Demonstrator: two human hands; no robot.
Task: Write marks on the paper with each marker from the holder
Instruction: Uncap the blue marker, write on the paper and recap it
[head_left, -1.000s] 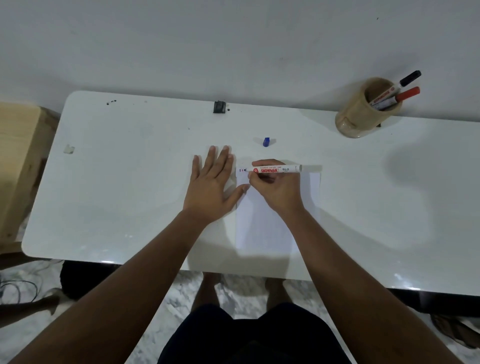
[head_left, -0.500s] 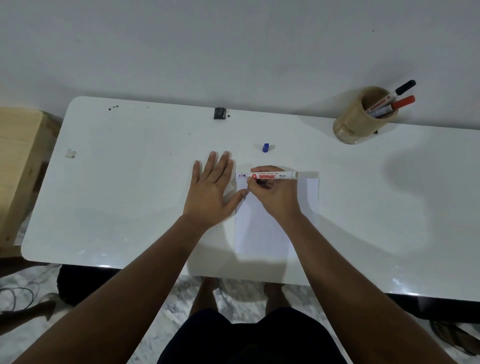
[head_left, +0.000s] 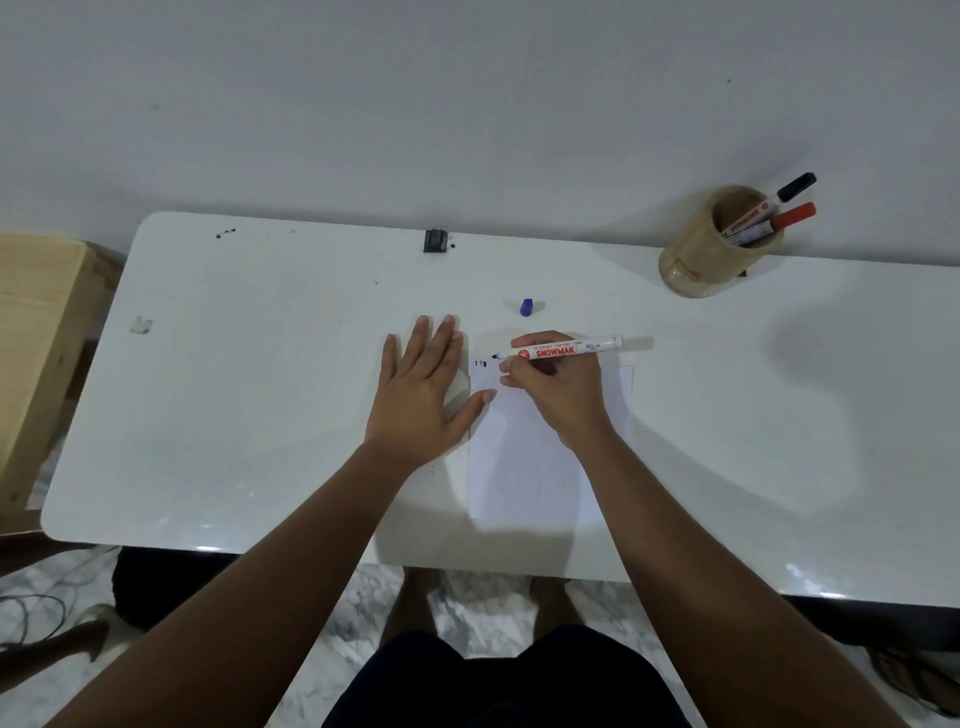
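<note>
A white sheet of paper (head_left: 524, 467) lies on the white table (head_left: 260, 415) near its front edge. My right hand (head_left: 561, 389) grips an uncapped white marker (head_left: 566, 349) lying almost level, its dark tip at the paper's top left corner beside a few short marks (head_left: 480, 364). My left hand (head_left: 421, 395) rests flat and spread on the table, its thumb on the paper's left edge. A tan cylindrical holder (head_left: 701, 254) stands at the back right with a black-capped marker (head_left: 789, 189) and a red-capped marker (head_left: 784, 218) inside.
A blue marker cap (head_left: 527, 307) lies on the table just behind the paper. A small black object (head_left: 435, 241) sits at the table's back edge against the wall. A wooden piece of furniture (head_left: 36, 332) stands to the left. My legs show below the table.
The marker tip has shifted slightly to the right along the paper's top edge, with another mark beside the earlier ones. My left hand stays flat in place.
</note>
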